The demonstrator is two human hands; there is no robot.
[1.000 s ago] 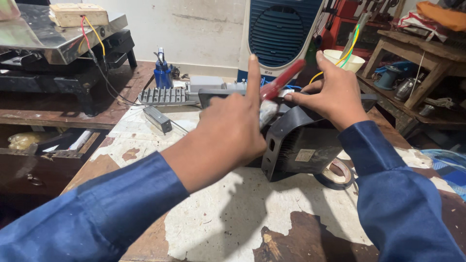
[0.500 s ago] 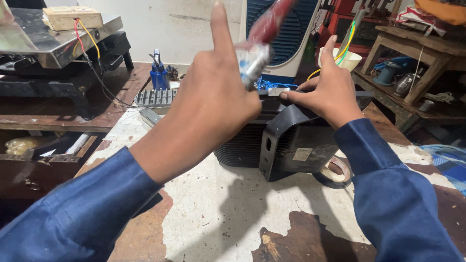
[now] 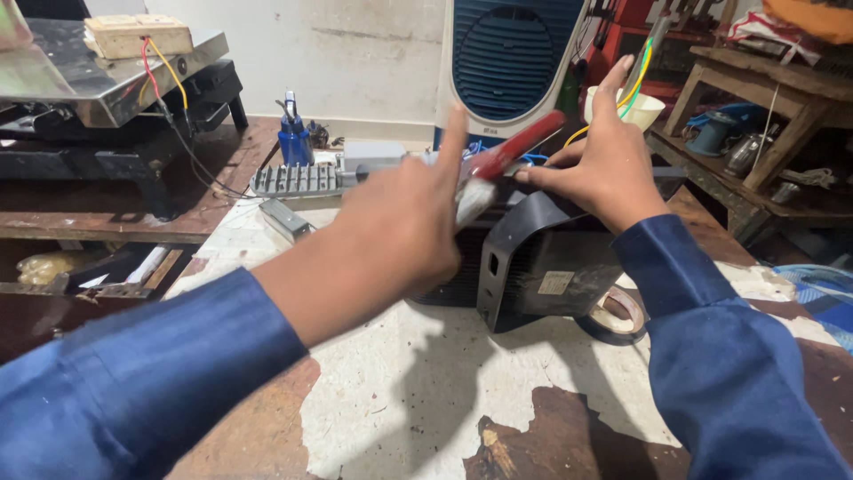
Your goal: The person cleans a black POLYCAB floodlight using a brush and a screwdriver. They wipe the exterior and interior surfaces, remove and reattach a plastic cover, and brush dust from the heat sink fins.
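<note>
Right between both hands — a red-handled tool [image 3: 506, 160], above the black casing [image 3: 542, 258].

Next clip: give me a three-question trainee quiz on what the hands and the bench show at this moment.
1. True or false: the left hand holds a red-handled tool.
2. Which thing does the right hand rest on? A) the blue bottle B) the black housing C) the roll of tape
3. Fill in: the roll of tape lies on the worn tabletop to the ___ of the black housing.

Key:
1. True; its index finger points up alongside the handle.
2. B; the fingers rest on its top edge.
3. right, partly tucked under its lower corner.
</note>
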